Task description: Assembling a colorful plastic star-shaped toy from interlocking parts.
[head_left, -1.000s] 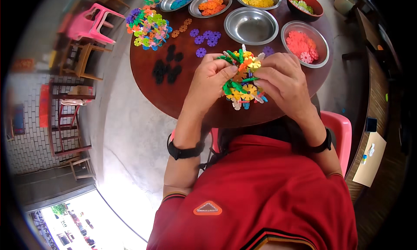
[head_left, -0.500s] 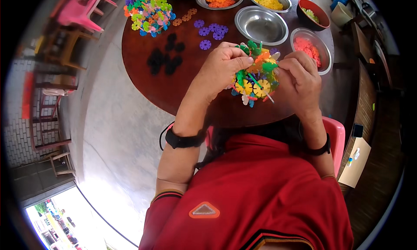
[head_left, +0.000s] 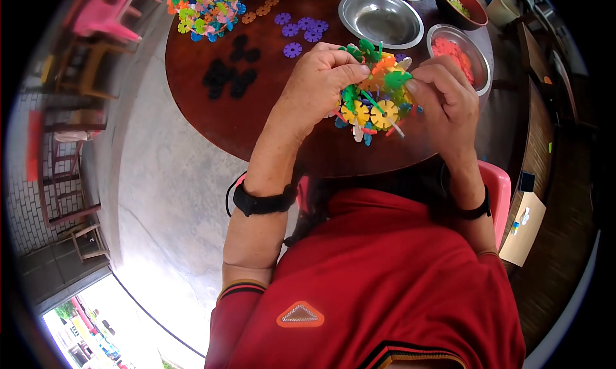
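Multicoloured plastic-disc cluster point(head_left: 385, 114): between left hand point(head_left: 316, 90) and right hand point(head_left: 451, 102), over round brown table point(head_left: 295, 157).
Round silver metal bowl point(head_left: 380, 21): behind cluster.
Round purple plastic discs point(head_left: 312, 32): left of bowl.
Round black plastic discs point(head_left: 218, 72): farther left.

A bare strip of the round brown table point(head_left: 366, 160) lies along its near edge, with the left hand point(head_left: 321, 80), the right hand point(head_left: 449, 96) and the cluster of flower discs point(head_left: 384, 114) standing over its far side. Toward the left edge a hand could pass around the black discs point(head_left: 221, 77), or between them and the purple discs point(head_left: 313, 29). Beyond the cluster, the bare metal bowl point(head_left: 381, 24) and the bowl of coral-red pieces point(head_left: 482, 67) block the way toward the far and right edges.
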A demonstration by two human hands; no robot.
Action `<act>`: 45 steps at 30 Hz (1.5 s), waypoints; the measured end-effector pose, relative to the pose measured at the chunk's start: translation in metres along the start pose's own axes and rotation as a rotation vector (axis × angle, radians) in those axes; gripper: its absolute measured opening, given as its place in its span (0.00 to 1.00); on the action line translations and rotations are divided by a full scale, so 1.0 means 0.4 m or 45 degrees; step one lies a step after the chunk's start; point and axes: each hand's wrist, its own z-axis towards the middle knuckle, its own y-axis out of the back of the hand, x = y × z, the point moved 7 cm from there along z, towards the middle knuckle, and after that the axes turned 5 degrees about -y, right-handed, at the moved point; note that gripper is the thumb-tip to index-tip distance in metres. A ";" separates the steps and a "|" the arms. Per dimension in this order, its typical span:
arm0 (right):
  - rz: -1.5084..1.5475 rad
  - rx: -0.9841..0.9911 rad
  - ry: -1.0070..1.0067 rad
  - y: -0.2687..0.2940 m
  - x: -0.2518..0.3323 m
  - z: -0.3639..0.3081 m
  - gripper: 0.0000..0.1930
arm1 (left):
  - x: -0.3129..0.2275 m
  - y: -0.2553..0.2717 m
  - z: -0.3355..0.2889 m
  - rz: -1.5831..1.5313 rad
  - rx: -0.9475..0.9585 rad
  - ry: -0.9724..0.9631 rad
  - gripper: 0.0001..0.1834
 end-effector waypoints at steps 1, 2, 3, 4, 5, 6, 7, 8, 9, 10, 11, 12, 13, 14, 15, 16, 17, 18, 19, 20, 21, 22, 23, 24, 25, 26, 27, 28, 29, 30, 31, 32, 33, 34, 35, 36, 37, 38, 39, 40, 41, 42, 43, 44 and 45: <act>0.015 -0.007 -0.005 0.003 -0.003 0.000 0.04 | -0.006 -0.001 -0.002 -0.001 -0.003 0.001 0.10; 0.017 -0.004 -0.004 0.005 -0.003 0.000 0.04 | -0.006 -0.003 -0.005 -0.011 -0.005 0.073 0.10; 0.018 0.006 -0.014 0.006 -0.005 0.002 0.04 | -0.005 -0.004 -0.008 -0.022 -0.007 0.143 0.10; 0.020 0.016 -0.023 0.005 -0.005 0.003 0.04 | -0.002 -0.004 -0.009 -0.023 -0.011 0.142 0.10; 0.021 0.018 -0.020 0.005 -0.003 0.003 0.04 | -0.002 -0.004 -0.009 -0.045 -0.013 0.111 0.10; 0.025 0.027 -0.035 0.003 -0.004 0.003 0.03 | -0.002 -0.005 -0.008 -0.068 -0.014 0.080 0.10; 0.029 0.036 -0.051 0.002 -0.005 0.003 0.03 | -0.001 -0.005 -0.008 -0.070 -0.017 0.079 0.10; 0.029 0.039 -0.048 0.002 -0.005 0.003 0.03 | 0.000 -0.005 -0.008 -0.073 -0.019 0.076 0.10; 0.044 0.042 -0.062 0.002 -0.008 0.003 0.03 | 0.000 -0.005 -0.007 -0.077 -0.021 0.074 0.10; 0.058 0.045 -0.075 0.002 -0.011 0.004 0.03 | 0.002 -0.005 -0.006 -0.078 -0.026 0.072 0.10; 0.059 0.048 -0.072 0.002 -0.009 0.005 0.03 | 0.004 -0.004 -0.004 -0.072 -0.032 0.056 0.10; 0.042 0.055 -0.078 0.002 -0.009 0.005 0.03 | 0.005 -0.003 -0.003 -0.066 -0.036 0.039 0.11; 0.025 0.061 -0.084 0.001 -0.009 0.006 0.03 | 0.006 -0.003 -0.003 -0.068 -0.038 0.038 0.11; 0.025 0.062 -0.082 0.000 -0.008 0.007 0.03 | 0.009 -0.003 -0.003 -0.087 -0.040 0.050 0.10; 0.021 0.055 -0.055 -0.001 -0.003 0.008 0.03 | 0.011 -0.004 -0.003 -0.106 -0.040 0.062 0.10; 0.018 0.047 -0.028 -0.002 0.002 0.008 0.03 | 0.011 -0.003 -0.003 -0.106 -0.040 0.062 0.10; 0.017 0.046 -0.027 -0.004 0.003 0.009 0.03 | 0.010 -0.002 -0.003 -0.106 -0.034 0.060 0.10; -0.006 0.032 -0.006 -0.004 0.006 0.009 0.04 | 0.010 -0.002 -0.002 -0.105 -0.027 0.058 0.10; -0.030 0.017 0.016 -0.004 0.009 0.009 0.04 | 0.010 -0.002 -0.002 -0.105 -0.026 0.058 0.10; -0.031 0.016 0.016 -0.007 0.009 0.008 0.04 | 0.013 -0.001 -0.003 -0.127 -0.035 0.071 0.09; -0.074 -0.003 0.055 -0.007 0.014 0.006 0.05 | 0.015 0.000 -0.004 -0.149 -0.045 0.084 0.09; -0.117 -0.022 0.093 -0.007 0.019 0.005 0.05 | 0.014 0.002 -0.004 -0.149 -0.043 0.084 0.09; -0.118 -0.023 0.092 -0.007 0.020 0.005 0.05 | 0.017 0.002 -0.005 -0.200 -0.039 0.124 0.09; -0.170 -0.023 0.143 -0.008 0.028 0.003 0.06 | 0.021 0.001 -0.006 -0.251 -0.035 0.164 0.09; -0.223 -0.024 0.193 -0.010 0.036 0.002 0.07 | 0.021 0.001 -0.006 -0.250 -0.033 0.165 0.09; -0.224 -0.025 0.191 -0.012 0.036 0.002 0.07 | 0.017 0.000 -0.005 -0.243 -0.029 0.137 0.09; -0.220 -0.040 0.196 -0.015 0.034 0.001 0.07 | 0.014 0.000 -0.005 -0.236 -0.026 0.110 0.09; -0.216 -0.054 0.200 -0.015 0.032 0.000 0.08 | 0.013 -0.001 -0.006 -0.236 -0.023 0.111 0.09; -0.218 -0.056 0.198 -0.013 0.031 0.000 0.08 | 0.012 -0.002 -0.007 -0.219 -0.019 0.110 0.09; -0.205 -0.033 0.188 -0.013 0.029 0.000 0.08 | 0.009 -0.002 -0.008 -0.198 -0.016 0.107 0.09; -0.192 -0.010 0.179 -0.013 0.027 0.000 0.08 | 0.009 -0.003 -0.009 -0.195 -0.014 0.107 0.09; -0.191 -0.013 0.178 -0.011 0.028 0.001 0.08 | 0.004 -0.004 -0.008 -0.139 0.000 0.060 0.10; -0.176 0.015 0.186 -0.013 0.032 0.002 0.08 | 0.000 -0.006 -0.008 -0.088 0.015 0.014 0.10; -0.161 0.044 0.195 -0.016 0.035 0.001 0.08 | 0.001 -0.005 -0.008 -0.088 0.018 0.016 0.10; -0.161 0.043 0.192 -0.017 0.035 0.000 0.08 | 0.000 -0.007 -0.008 -0.073 0.041 0.000 0.11; -0.171 0.030 0.187 -0.018 0.033 -0.002 0.08 | -0.002 -0.010 -0.007 -0.057 0.063 -0.016 0.11; -0.180 0.018 0.183 -0.019 0.031 -0.003 0.08 | -0.002 -0.011 -0.006 -0.057 0.065 -0.016 0.11; -0.180 0.016 0.182 -0.019 0.031 -0.004 0.08 | -0.005 -0.015 -0.004 0.007 0.086 -0.042 0.11; -0.197 0.002 0.193 -0.019 0.032 -0.006 0.08 | -0.009 -0.019 -0.002 0.071 0.105 -0.068 0.10; -0.215 -0.012 0.205 -0.018 0.033 -0.008 0.07 | -0.012 -0.025 -0.003 0.072 0.107 -0.068 0.10; -0.215 -0.014 0.205 -0.020 0.033 -0.011 0.07 | -0.016 -0.029 -0.006 0.031 0.071 -0.066 0.09; -0.216 -0.020 0.201 -0.020 0.032 -0.013 0.08 | -0.020 -0.031 -0.007 -0.010 0.036 -0.065 0.08; -0.218 -0.026 0.197 -0.022 0.031 -0.014 0.08 | -0.017 -0.034 -0.006 -0.010 0.038 -0.068 0.08; -0.220 -0.029 0.198 -0.026 0.031 -0.016 0.08 | -0.010 -0.033 -0.005 -0.016 0.017 -0.083 0.08; -0.214 -0.045 0.223 -0.030 0.035 -0.019 0.08 | -0.005 -0.031 -0.005 -0.021 -0.002 -0.097 0.07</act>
